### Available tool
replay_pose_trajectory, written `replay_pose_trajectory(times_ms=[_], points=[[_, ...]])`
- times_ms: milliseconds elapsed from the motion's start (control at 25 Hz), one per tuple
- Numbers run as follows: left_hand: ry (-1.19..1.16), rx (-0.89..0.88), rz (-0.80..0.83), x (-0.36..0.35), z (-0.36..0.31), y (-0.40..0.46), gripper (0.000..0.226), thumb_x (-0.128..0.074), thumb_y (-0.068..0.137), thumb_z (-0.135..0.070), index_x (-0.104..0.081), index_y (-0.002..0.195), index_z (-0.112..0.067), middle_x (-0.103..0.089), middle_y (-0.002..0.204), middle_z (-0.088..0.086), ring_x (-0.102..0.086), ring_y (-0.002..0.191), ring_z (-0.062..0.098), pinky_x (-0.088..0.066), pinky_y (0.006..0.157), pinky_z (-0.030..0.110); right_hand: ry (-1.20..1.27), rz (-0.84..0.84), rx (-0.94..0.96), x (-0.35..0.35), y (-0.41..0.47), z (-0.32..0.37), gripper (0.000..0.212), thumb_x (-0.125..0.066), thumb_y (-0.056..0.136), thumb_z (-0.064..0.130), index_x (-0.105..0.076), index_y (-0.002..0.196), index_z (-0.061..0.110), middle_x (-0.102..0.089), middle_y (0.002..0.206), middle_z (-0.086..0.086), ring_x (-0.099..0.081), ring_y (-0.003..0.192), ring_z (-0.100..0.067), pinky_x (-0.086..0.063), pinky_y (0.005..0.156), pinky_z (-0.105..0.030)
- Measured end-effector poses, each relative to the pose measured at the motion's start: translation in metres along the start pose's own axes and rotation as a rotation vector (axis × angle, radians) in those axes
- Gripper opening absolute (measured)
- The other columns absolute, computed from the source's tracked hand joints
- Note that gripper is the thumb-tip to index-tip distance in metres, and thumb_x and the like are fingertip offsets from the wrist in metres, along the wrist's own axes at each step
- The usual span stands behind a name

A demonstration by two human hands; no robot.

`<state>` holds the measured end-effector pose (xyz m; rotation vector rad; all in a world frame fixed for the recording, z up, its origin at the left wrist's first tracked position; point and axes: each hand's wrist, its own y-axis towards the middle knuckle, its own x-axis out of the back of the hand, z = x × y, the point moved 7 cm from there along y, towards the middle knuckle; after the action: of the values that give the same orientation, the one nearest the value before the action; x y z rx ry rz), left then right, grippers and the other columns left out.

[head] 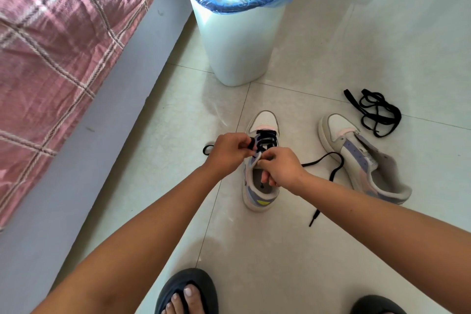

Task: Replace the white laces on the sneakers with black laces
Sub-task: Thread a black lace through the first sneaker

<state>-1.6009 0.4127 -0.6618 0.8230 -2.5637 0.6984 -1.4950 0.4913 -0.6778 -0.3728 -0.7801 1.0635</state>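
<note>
Both hands (254,160) pinching black lace (266,139) over sneaker (260,186) — toe pointing away, left hand (229,151) nearer the eyelets.

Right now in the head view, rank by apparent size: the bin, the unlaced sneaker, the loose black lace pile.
1. White bin, clearly largest.
2. Unlaced sneaker, lying on its side.
3. Loose black lace pile, smallest.
All sit at a similar distance, so the order seems safe.

Both my forearms reach forward, converging; my left hand (226,151) pinches with curled fingers, my right hand (281,168) grips likewise (knuckles up).
</note>
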Motion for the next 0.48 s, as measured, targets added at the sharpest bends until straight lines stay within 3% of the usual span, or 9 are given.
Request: replay_pose_trajectory(times_ms=[80, 160, 280, 320, 480], points=[[0.121, -0.043, 0.037, -0.005, -0.007, 0.004, 0.010, -0.071, 0.077, -0.003, -0.069, 0.087, -0.003, -0.070, 0.086, 0.006, -0.062, 0.078, 0.013, -0.041, 0.062, 0.003, 0.028, -0.006, -0.014, 0.000, 0.001, -0.001, 0.011, -0.052, 0.091, 0.006, -0.061, 0.084, 0.008, -0.057, 0.046, -0.004, -0.044, 0.032, -0.012, -0.033, 0.033, -0.015], [0.100, -0.005, 0.005, -0.006, -0.004, 0.004, 0.011, -0.073, 0.076, -0.005, -0.069, 0.086, -0.006, -0.069, 0.083, 0.005, -0.060, 0.074, 0.011, -0.039, 0.058, 0.000, 0.049, -0.013, -0.025, -0.001, 0.002, -0.003, 0.011, -0.052, 0.091, 0.005, -0.060, 0.083, 0.007, -0.058, 0.047, -0.005, -0.044, 0.030, -0.011, -0.033, 0.033, -0.014], [-0.078, 0.078, -0.051, -0.008, 0.008, -0.001, 0.013, -0.074, 0.076, -0.006, -0.066, 0.087, -0.006, -0.067, 0.080, 0.004, -0.062, 0.076, 0.014, -0.050, 0.071, 0.017, 0.066, -0.033, -0.024, -0.002, 0.001, -0.004, 0.013, -0.052, 0.091, 0.007, -0.060, 0.080, 0.010, -0.058, 0.048, -0.006, -0.045, 0.032, -0.012, -0.037, 0.037, -0.018], [-0.111, 0.095, -0.077, -0.009, 0.011, -0.003, 0.012, -0.074, 0.077, -0.007, -0.065, 0.086, -0.006, -0.066, 0.080, 0.003, -0.062, 0.076, 0.014, -0.049, 0.069, 0.017, 0.064, -0.043, -0.020, -0.003, 0.002, -0.004, 0.013, -0.052, 0.091, 0.007, -0.060, 0.081, 0.009, -0.058, 0.048, -0.006, -0.045, 0.033, -0.013, -0.038, 0.039, -0.020], [-0.129, 0.136, -0.210, -0.014, 0.021, -0.016, 0.014, -0.070, 0.082, -0.019, -0.060, 0.078, -0.010, -0.061, 0.078, 0.000, -0.054, 0.071, 0.009, -0.039, 0.057, 0.005, 0.005, -0.049, 0.000, -0.004, 0.002, -0.001, 0.015, -0.050, 0.093, 0.009, -0.062, 0.084, 0.006, -0.058, 0.048, -0.004, -0.048, 0.037, -0.015, -0.043, 0.045, -0.024]])
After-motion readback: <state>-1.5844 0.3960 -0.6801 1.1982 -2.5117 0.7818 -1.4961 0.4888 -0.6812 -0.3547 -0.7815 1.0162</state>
